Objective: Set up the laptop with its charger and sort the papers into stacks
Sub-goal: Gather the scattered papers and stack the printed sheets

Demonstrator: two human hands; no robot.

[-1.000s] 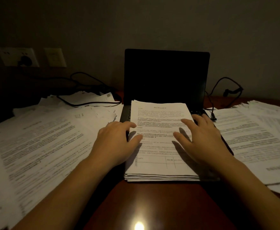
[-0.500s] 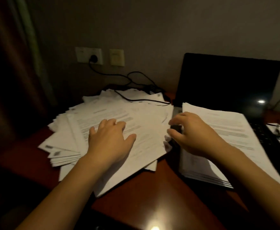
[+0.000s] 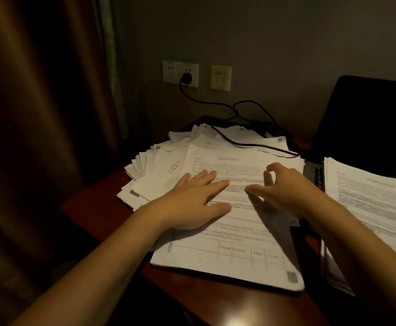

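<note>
- The tabletop was reddish-brown wood, with a bright glare spot at its near edge.
- A loose pile of papers lay on it, the sheets fanned out toward the left and far side.
- The left hand lay flat on the pile's top sheet, fingers straight and spread, gripping nothing.
- The right hand was over the same sheet, fingers loosely curved, thumb stretched left, nothing held; whether it touched the paper I cannot tell.
- To the right, a neater stack rested on the laptop, which stood open with a dark screen.
- A black cable crossed the pile's far edge and ran up to a plug in the wall socket.
</note>
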